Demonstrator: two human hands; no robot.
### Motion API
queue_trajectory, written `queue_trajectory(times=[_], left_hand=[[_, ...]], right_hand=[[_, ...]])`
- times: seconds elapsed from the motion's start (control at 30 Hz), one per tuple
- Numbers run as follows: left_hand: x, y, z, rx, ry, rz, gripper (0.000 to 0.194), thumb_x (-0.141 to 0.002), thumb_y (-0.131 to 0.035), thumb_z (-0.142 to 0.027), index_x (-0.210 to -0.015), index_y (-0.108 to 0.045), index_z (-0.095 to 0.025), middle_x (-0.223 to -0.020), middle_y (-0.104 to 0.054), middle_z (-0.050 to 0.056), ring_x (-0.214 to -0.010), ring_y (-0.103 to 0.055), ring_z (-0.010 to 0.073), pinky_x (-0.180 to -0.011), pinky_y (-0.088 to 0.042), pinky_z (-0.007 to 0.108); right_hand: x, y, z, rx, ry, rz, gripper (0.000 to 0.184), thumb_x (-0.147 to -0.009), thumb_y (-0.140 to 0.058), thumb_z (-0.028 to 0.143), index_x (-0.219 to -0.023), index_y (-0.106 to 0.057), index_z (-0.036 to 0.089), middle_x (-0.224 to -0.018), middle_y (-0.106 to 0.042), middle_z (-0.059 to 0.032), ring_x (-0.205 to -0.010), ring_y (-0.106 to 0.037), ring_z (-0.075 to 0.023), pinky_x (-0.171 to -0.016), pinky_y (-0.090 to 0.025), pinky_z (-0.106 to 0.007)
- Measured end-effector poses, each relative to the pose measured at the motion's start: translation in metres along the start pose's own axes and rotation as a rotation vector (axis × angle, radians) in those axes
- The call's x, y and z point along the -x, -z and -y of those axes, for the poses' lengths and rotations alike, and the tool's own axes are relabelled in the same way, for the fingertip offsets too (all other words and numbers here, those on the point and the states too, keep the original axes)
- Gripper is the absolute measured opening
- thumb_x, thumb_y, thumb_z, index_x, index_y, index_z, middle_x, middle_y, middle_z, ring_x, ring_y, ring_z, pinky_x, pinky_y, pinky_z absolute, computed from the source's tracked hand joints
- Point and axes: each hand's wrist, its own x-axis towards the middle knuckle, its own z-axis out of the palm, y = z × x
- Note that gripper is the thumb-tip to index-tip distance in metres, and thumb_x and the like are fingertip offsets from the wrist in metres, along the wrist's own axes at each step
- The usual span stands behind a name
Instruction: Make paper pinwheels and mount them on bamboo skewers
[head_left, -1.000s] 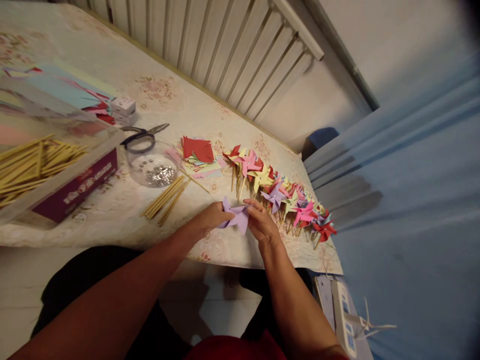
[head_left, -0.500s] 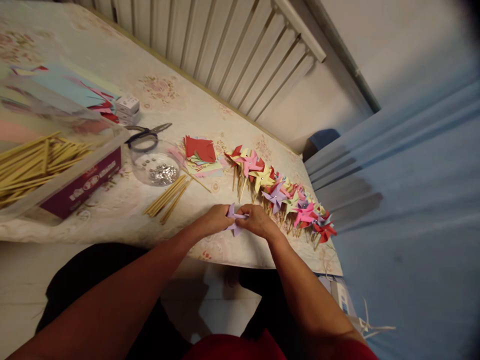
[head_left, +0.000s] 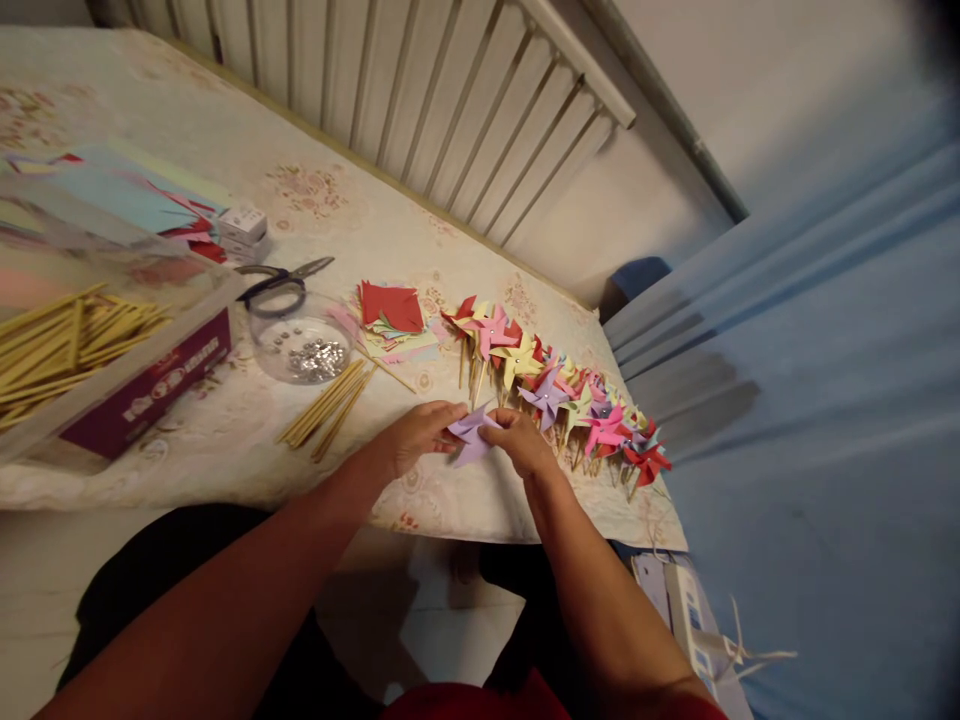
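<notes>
A folded purple paper pinwheel (head_left: 471,440) is held just above the near edge of the table, with no stick visible on it. My right hand (head_left: 520,440) pinches it near its middle, thumb on top. My left hand (head_left: 420,435) is at its left side, fingers apart around the left tip; contact with the paper is hard to make out. Finished pinwheels on sticks (head_left: 544,392) stand in rows right behind my hands. To the left lie several loose wooden sticks (head_left: 322,408) and a clear round dish (head_left: 301,372) of small shiny metal pieces.
Cut paper pieces (head_left: 391,308) are stacked beyond the dish. Scissors (head_left: 281,285) lie beside it, near small white boxes (head_left: 242,228). A clear plastic box of sticks (head_left: 154,385) takes up the left. A blue curtain (head_left: 810,400) hangs at the right; a power strip (head_left: 686,610) is below.
My right hand went from open fingers to pinching the pinwheel, and a blade was folded inward. My left hand loosened its pinch and spread its fingers. The view shifted slightly.
</notes>
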Motion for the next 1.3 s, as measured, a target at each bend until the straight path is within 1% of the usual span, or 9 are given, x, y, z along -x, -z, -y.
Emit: queue_trajectory(times=[0.1, 0.2, 0.33, 0.43, 0.57, 0.83, 1.07, 1.17, 1.3], left_hand=[[-0.001, -0.002, 0.003, 0.073, -0.057, 0.012, 0.048, -0.072, -0.07, -0.052, -0.1, -0.064, -0.014, -0.096, -0.067, 0.01, -0.081, -0.062, 0.017, -0.074, -0.046, 0.029], [-0.005, -0.004, 0.01, 0.04, -0.093, 0.008, 0.047, -0.067, -0.075, -0.04, -0.104, -0.064, -0.012, -0.096, -0.068, 0.008, -0.077, -0.06, 0.0145, -0.07, -0.043, 0.026], [-0.01, -0.007, 0.018, 0.012, -0.092, -0.135, 0.04, -0.061, -0.075, -0.029, -0.096, -0.065, -0.011, -0.089, -0.069, 0.004, -0.074, -0.06, 0.0138, -0.07, -0.043, 0.026], [-0.013, -0.007, 0.02, 0.018, -0.11, -0.191, 0.041, -0.061, -0.073, -0.027, -0.097, -0.065, -0.01, -0.09, -0.07, 0.005, -0.077, -0.062, 0.0159, -0.073, -0.044, 0.028], [-0.014, -0.007, 0.021, 0.025, -0.115, -0.248, 0.042, -0.062, -0.072, -0.027, -0.1, -0.066, -0.01, -0.087, -0.071, 0.005, -0.076, -0.063, 0.0175, -0.072, -0.046, 0.029], [-0.017, -0.006, 0.025, 0.013, -0.093, -0.338, 0.035, -0.062, -0.069, -0.025, -0.095, -0.068, -0.012, -0.083, -0.071, 0.004, -0.07, -0.062, 0.0165, -0.066, -0.047, 0.027], [-0.017, -0.006, 0.025, 0.001, -0.082, -0.354, 0.033, -0.062, -0.069, -0.025, -0.093, -0.069, -0.012, -0.084, -0.072, 0.004, -0.07, -0.063, 0.0167, -0.066, -0.047, 0.026], [-0.016, -0.005, 0.024, 0.017, -0.075, -0.331, 0.034, -0.061, -0.07, -0.026, -0.092, -0.068, -0.012, -0.081, -0.071, 0.004, -0.069, -0.063, 0.0167, -0.065, -0.046, 0.027], [-0.015, -0.002, 0.023, 0.08, -0.089, -0.282, 0.041, -0.061, -0.071, -0.03, -0.097, -0.067, -0.011, -0.079, -0.071, 0.004, -0.068, -0.063, 0.0176, -0.066, -0.047, 0.028]], right_hand=[[-0.004, -0.006, -0.008, -0.17, -0.049, -0.098, 0.016, -0.057, -0.07, 0.032, -0.063, -0.064, 0.018, -0.056, -0.057, 0.0046, -0.052, -0.044, -0.0095, -0.058, -0.035, -0.024], [-0.005, -0.017, -0.012, -0.277, -0.084, -0.169, 0.016, -0.056, -0.07, 0.031, -0.062, -0.062, 0.018, -0.057, -0.057, 0.004, -0.052, -0.043, -0.0093, -0.056, -0.035, -0.024], [-0.004, -0.031, -0.012, -0.332, -0.106, -0.222, 0.016, -0.055, -0.069, 0.032, -0.059, -0.06, 0.019, -0.053, -0.053, 0.005, -0.05, -0.04, -0.0088, -0.053, -0.032, -0.023], [-0.005, -0.039, -0.011, -0.343, -0.113, -0.247, 0.017, -0.055, -0.069, 0.032, -0.059, -0.059, 0.019, -0.052, -0.052, 0.0059, -0.05, -0.039, -0.0085, -0.053, -0.032, -0.023], [-0.006, -0.045, -0.011, -0.382, -0.123, -0.248, 0.017, -0.055, -0.069, 0.031, -0.061, -0.061, 0.018, -0.052, -0.053, 0.0062, -0.049, -0.04, -0.0083, -0.053, -0.032, -0.023], [-0.007, -0.051, -0.014, -0.401, -0.134, -0.251, 0.018, -0.055, -0.071, 0.032, -0.061, -0.061, 0.018, -0.052, -0.054, 0.0057, -0.048, -0.041, -0.0086, -0.052, -0.031, -0.023], [-0.007, -0.052, -0.015, -0.419, -0.149, -0.251, 0.017, -0.055, -0.071, 0.03, -0.062, -0.061, 0.018, -0.051, -0.053, 0.0063, -0.047, -0.04, -0.0082, -0.051, -0.03, -0.023], [-0.006, -0.051, -0.012, -0.448, -0.154, -0.237, 0.018, -0.055, -0.072, 0.03, -0.063, -0.061, 0.017, -0.053, -0.054, 0.0062, -0.048, -0.041, -0.0077, -0.05, -0.031, -0.022], [0.003, -0.047, -0.008, -0.528, -0.144, -0.21, 0.025, -0.058, -0.078, 0.035, -0.069, -0.064, 0.018, -0.058, -0.057, 0.005, -0.052, -0.047, -0.0086, -0.051, -0.038, -0.021]])
